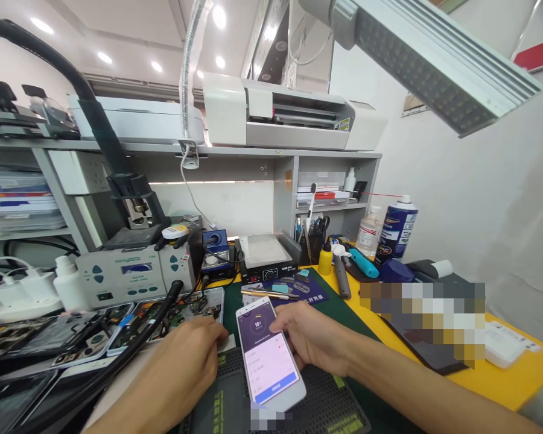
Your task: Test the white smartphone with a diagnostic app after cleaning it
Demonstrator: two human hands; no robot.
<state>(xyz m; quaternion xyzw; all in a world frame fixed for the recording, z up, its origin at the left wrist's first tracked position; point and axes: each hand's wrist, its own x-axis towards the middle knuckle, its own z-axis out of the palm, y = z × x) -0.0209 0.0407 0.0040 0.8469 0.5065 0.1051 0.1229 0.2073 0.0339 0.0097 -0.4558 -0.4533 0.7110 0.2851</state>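
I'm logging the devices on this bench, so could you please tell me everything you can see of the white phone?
The white phone is a slim slab with a white bezel and rounded corners. Its screen is lit, showing a purple header with a round dial above a pale list and a blue bar. It lies face up, slightly angled, over the dark ribbed mat. The right hand grips its upper right edge; the left hand rests just to its left.
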